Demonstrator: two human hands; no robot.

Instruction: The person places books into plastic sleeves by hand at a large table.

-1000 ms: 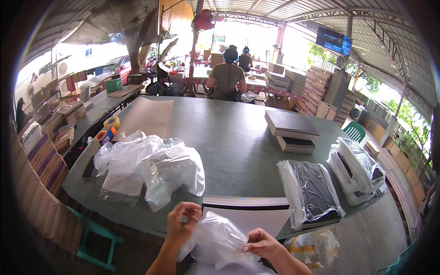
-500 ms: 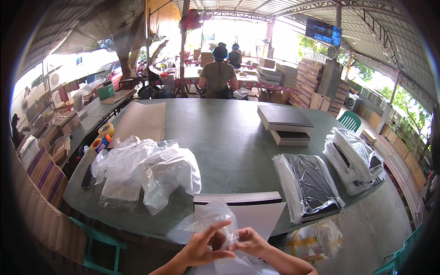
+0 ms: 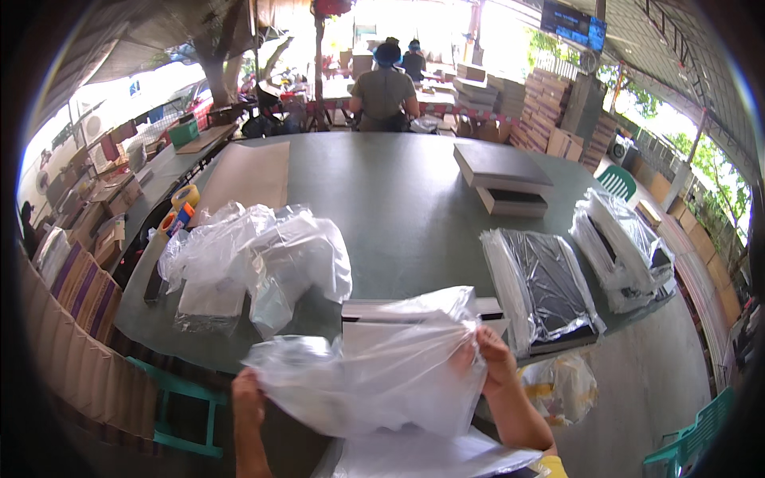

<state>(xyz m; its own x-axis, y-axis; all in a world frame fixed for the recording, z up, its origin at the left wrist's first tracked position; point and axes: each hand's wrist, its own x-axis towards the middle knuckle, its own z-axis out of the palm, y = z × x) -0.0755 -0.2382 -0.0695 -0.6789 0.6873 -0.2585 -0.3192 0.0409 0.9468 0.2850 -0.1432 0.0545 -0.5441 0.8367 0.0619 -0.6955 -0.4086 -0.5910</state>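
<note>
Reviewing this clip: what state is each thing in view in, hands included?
plastic bag: spread out, held up
left hand: closed on its left end
right hand: closed on its right side
pile of bags: crumpled
black panel: wrapped in clear plastic
dark-topped slabs: stacked, unwrapped
screen: lit

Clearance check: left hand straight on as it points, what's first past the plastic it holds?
Left hand: probably the table's near edge; if higher, the plastic pile. Height is unclear.
</note>
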